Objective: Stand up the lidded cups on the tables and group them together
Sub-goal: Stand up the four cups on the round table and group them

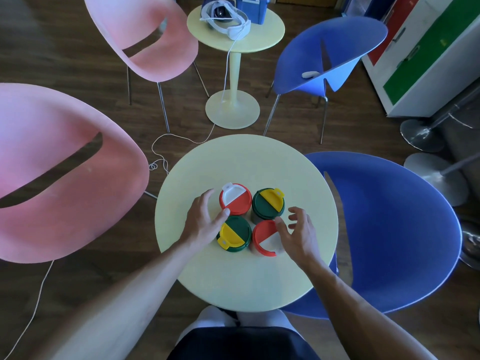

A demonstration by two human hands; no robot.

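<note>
Several lidded cups stand upright in a tight square cluster on the round pale yellow table (246, 279). At the back are a red-and-white lidded cup (237, 203) and a green-and-yellow lidded cup (267, 203). In front are a green-and-yellow lidded cup (235, 235) and a red-and-white lidded cup (263, 237). My left hand (205, 219) rests against the left side of the cluster, fingers apart, thumb between the two left cups. My right hand (298, 232) hovers at the right side, fingers spread, thumb touching the front red lid.
Two pink chairs (65, 178) stand left and two blue chairs (384, 229) right of the table. A second yellow table (259, 40) behind holds a white headset (226, 19) and a blue box (250, 7); a white cable (166, 152) trails on the floor.
</note>
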